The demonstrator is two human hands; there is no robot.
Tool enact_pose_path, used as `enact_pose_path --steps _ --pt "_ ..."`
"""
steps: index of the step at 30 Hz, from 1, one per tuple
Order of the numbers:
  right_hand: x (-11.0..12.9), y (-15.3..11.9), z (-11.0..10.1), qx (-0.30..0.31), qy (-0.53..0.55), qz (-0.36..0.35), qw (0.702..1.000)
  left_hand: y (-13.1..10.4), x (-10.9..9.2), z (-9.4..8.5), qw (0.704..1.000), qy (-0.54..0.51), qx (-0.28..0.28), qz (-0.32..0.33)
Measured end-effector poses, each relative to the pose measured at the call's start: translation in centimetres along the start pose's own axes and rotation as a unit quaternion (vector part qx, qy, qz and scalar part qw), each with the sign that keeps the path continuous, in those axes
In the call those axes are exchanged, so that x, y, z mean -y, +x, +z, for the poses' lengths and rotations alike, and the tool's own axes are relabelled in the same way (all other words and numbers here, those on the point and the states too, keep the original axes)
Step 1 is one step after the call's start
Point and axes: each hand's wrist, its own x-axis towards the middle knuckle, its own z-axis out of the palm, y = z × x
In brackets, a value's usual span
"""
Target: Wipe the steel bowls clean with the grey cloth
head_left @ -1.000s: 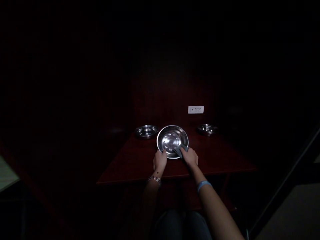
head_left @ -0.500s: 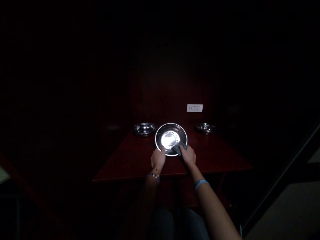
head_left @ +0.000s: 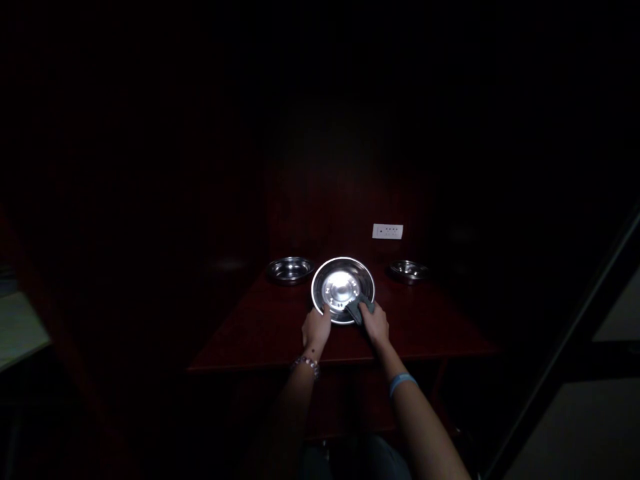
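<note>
Holding a round silver metal bowl [head_left: 343, 287] tilted over the dark red worktop [head_left: 430, 327], clasping its near rim in a closed left grip [head_left: 317, 328], clutching a dark grey cloth [head_left: 357, 309] against it in a closed right grip [head_left: 377, 325].

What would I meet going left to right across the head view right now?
Pale surface at the left edge → left bowl → held bowl → right bowl.
</note>
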Motion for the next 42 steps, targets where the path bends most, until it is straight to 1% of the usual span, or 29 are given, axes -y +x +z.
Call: enact_pose_path --steps 10,20,31,34,38,42 --pt "-0.07 0.2 0.1 0.015 -0.017 0.004 1.0 0.08 0.22 0.11 1.0 -0.002 -0.001 0.007" --pt "0.12 -0.07 -0.08 0.008 -0.017 -0.003 1.0 0.05 0.34 0.16 1.0 -0.022 -0.003 0.019" --pt "-0.25 0.11 0.1 0.009 -0.02 -0.003 1.0 0.01 0.34 0.14 1.0 -0.018 -0.009 0.011" --pt "-0.36 0.21 0.18 0.002 -0.009 -0.003 1.0 -0.09 0.21 0.01 1.0 -0.008 -0.003 0.017" --pt "-0.47 0.48 0.3 -0.021 0.007 0.002 1.0 -0.23 -0.01 -0.16 1.0 0.009 0.015 0.021" --pt "-0.46 0.44 0.3 -0.039 0.015 0.006 0.999 -0.45 -0.12 -0.29 0.999 -0.02 0.022 0.017"
